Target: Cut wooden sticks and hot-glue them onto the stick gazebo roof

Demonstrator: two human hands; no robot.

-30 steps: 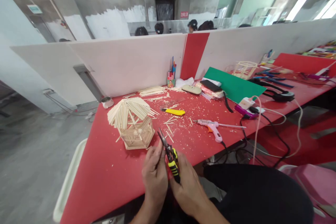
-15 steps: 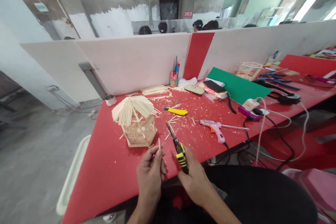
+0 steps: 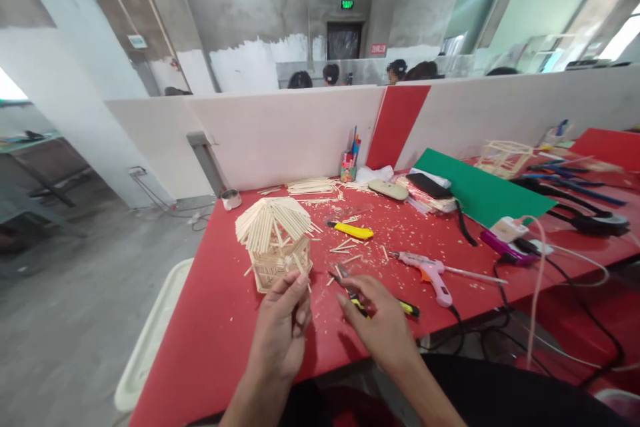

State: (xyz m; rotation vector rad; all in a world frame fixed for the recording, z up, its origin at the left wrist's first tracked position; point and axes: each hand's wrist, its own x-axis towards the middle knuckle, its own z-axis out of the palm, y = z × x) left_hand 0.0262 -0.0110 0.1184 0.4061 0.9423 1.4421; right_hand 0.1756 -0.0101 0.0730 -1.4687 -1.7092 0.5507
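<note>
My left hand pinches a short thin wooden stick between thumb and fingertips, its tip up. Just behind it stands a small pavilion model built of such sticks, with a sloped stick roof and a lattice base. My right hand hovers over pliers with yellow and black handles, which lie on the red table with their handles spread. Its thumb and index finger are apart, with nothing visible between them. The hand covers part of the pliers.
A yellow utility knife lies among cut stick pieces. On the right are a pink glue gun with its cord, a purple power strip and a green board. Loose sticks and a pen holder sit along the white partition.
My right hand has let go of the pliers, which now lie on the table beneath it. My left hand has raised the stick closer to the model. The view has shifted left and up.
</note>
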